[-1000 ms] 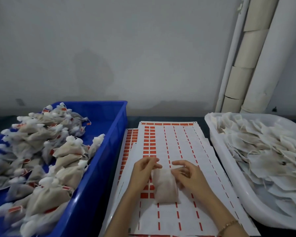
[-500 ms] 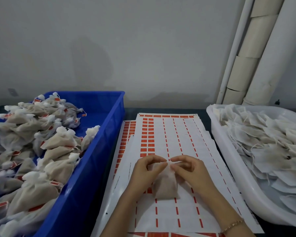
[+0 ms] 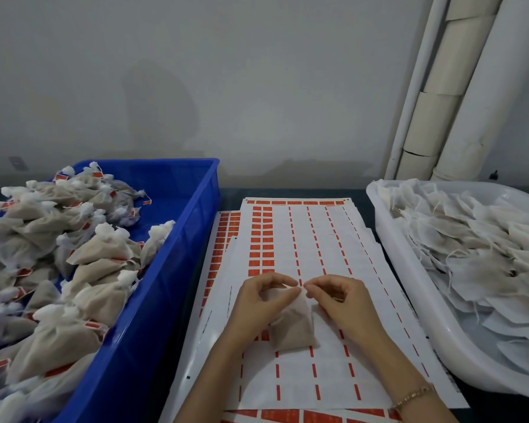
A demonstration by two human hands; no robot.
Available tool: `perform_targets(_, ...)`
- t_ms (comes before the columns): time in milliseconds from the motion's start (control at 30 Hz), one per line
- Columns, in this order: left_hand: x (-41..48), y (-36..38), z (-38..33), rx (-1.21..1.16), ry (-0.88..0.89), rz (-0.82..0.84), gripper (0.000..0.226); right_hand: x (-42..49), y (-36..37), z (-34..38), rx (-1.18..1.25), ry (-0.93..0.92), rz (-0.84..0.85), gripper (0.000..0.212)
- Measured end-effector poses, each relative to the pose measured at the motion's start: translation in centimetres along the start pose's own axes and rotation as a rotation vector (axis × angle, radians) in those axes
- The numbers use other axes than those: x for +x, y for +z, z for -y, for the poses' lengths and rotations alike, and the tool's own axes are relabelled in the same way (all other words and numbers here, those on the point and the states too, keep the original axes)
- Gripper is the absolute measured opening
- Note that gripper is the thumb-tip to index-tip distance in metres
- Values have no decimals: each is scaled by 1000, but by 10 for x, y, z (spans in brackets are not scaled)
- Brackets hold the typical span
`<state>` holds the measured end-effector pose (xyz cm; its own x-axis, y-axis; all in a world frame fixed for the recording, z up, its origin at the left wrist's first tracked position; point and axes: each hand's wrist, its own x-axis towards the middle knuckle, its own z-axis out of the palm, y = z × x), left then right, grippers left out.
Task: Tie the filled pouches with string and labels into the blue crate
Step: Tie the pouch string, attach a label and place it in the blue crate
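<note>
Crate (image 3: 196,215) left, tub (image 3: 403,270) right, label sheets (image 3: 318,233) between; pouch (image 3: 293,328) on sheets, tied pouches (image 3: 98,257) in crate.

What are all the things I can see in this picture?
Blue crate: one, blue, left.
Tied pouches: many, beige with red labels, piled in the crate.
Label sheets: several, white with red labels, middle.
White tub: one, white, right.
Flat pouches: many, whitish, in the tub.
Loose pouch: one, beige, on the sheets.
Pipes: a few, white and cream, back right.
Bracelet: one, gold, right wrist.
Left hand: fingers pinch the loose pouch's top.
Right hand: fingers pinch there too.
</note>
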<state>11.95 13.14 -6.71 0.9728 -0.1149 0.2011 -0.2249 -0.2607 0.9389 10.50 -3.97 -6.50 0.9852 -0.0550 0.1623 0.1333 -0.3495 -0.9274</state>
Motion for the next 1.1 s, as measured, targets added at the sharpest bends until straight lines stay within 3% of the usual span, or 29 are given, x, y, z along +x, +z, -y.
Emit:
perform_targets(533, 1, 3, 2, 21, -1, 18, 10, -4, 9, 8, -116, -47, 3, 3)
perform_targets(1100, 2, 3, 2, 41, -2, 25, 8, 1, -2, 3, -186, -62, -161, 5)
